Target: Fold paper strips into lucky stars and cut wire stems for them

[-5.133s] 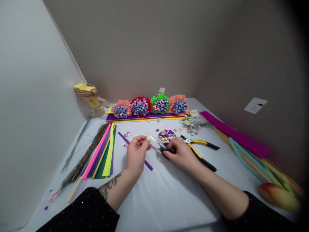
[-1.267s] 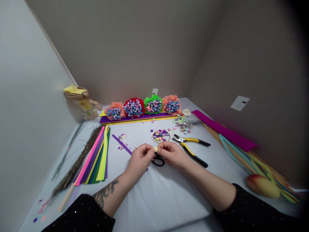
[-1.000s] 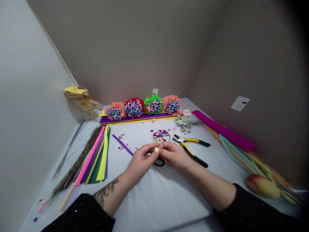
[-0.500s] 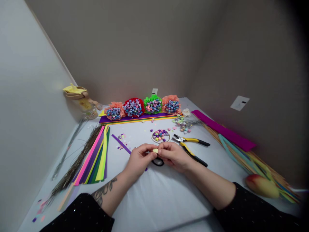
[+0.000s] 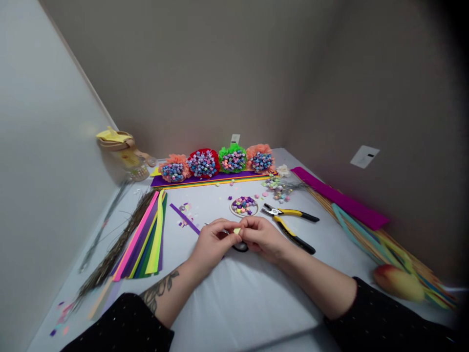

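Observation:
A small pale yellow folded paper piece (image 5: 237, 231) is pinched between the fingertips of my left hand (image 5: 214, 242) and my right hand (image 5: 262, 237), which meet over the middle of the table. Beneath them lies a pair of scissors (image 5: 241, 247), its black handle partly hidden by my fingers. Just beyond my hands sits a round shallow dish (image 5: 232, 210) holding many small folded paper stars (image 5: 245, 205). To the left a purple paper strip (image 5: 185, 218) runs toward my left hand. Yellow-and-black pliers (image 5: 289, 225) lie open to the right.
Fanned coloured paper strips (image 5: 141, 239) and a bundle of thin dark stems (image 5: 120, 244) lie left. Several star-filled paper flowers (image 5: 203, 163) line the back. A magenta sheet (image 5: 340, 198), wooden sticks (image 5: 322, 203) and a mango-like fruit (image 5: 397, 282) are at right.
My fingertips have shifted slightly on the yellow paper piece, and less of it shows. The things on the table stay where they were.

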Demonstrator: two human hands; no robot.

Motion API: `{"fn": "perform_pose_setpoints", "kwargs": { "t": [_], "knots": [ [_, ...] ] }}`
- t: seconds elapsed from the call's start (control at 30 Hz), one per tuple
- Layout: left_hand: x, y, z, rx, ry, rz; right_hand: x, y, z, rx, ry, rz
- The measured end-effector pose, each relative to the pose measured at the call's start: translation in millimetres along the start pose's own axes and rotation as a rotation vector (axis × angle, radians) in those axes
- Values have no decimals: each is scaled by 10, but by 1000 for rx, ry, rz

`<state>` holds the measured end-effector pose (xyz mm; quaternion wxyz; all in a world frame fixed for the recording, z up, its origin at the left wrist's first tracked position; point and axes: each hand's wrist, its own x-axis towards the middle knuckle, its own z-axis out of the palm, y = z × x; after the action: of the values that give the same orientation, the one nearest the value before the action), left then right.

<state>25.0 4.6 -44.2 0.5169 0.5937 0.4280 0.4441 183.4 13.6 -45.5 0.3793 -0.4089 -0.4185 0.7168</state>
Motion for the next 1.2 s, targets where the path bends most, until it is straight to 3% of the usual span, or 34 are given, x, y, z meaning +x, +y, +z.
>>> {"fn": "perform_pose_setpoints", "kwargs": {
  "t": [0.13,0.3,0.5,1.2],
  "knots": [
    [-11,-35,10,-110,26,-95,-12,-29,-12,-46,-5,-58],
    [1,72,-8,37,75,-104,-27,-114,-75,-262,0,-174],
    [18,158,-13,157,-31,-126,-26,-148,-150,-462,-29,-186],
    [18,97,-28,549,-90,127,-1,-136,-178,-539,-51,-161]
  ]
}}
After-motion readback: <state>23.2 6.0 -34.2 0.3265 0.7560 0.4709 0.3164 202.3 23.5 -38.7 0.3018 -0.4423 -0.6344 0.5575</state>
